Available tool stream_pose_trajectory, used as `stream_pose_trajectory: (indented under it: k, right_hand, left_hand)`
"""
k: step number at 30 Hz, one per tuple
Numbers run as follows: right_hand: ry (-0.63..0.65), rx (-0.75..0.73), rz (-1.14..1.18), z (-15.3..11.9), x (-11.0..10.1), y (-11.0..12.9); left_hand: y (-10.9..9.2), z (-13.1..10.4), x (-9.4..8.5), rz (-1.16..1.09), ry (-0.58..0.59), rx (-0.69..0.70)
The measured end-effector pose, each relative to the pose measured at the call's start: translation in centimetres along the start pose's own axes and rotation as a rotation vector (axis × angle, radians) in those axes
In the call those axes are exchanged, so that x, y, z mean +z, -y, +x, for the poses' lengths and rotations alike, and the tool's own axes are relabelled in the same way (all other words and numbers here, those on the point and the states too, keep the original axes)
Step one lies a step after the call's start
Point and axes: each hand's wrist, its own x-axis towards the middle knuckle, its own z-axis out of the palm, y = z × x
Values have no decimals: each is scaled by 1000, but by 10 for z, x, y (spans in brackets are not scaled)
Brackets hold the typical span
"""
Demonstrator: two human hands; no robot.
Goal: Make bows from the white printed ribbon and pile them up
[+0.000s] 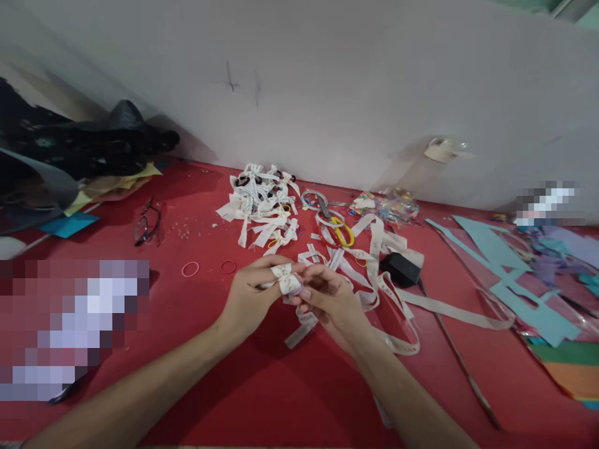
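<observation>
Folded white ribbon is up between my hands, over the front part of the red table. Left hand has it pinched, thumb against fingers; right hand grips at its right edge, thumb and fingertips closed in by a lilac elastic ring. Can't tell which fingertip carries the ring. Should be near weightless, soft and limp, so no shape without a pinch. Fabric probably a bit slick; folds could slide if I ease off. Elastic looks thin, likely springy. Nothing brittle, I'd judge. Best hold: left across the gathered middle, right on the ring, not the ends. Printed strip shows below my hands; can't tell if it's the same piece
</observation>
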Motion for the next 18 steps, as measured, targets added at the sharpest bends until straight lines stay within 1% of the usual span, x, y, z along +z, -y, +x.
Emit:
stream_pose_trajectory:
  k: [2,4,5,7,9,13,16,18]
  right_hand:
    - [-3,1,0,-2,0,-2]
    - [7,-7,-15,-2,-1,-4]
    - [16,-16,-28,-2,-1,-4]
    - [34,-45,-73,0,-4,-5]
    - [41,-86,-142,1,-6,-4]
    - [-31,-195,-353,-1,-10,-2]
    - [-87,-246,-541,-4,-11,-5]
    - [-102,-273,-654,-3,-10,-6]
  left_hand:
    - [-1,-1,1,17,24,67]
    - [-2,-2,1,23,37,82]
    - [-2,-1,1,19,48,67]
    - [-1,-1,1,-18,78,-20]
    - [0,0,2,-106,98,-149]
    - [3,1,6,-351,50,-363]
    - [5,2,9,-534,-6,-533]
    - [5,3,10,-590,-45,-599]
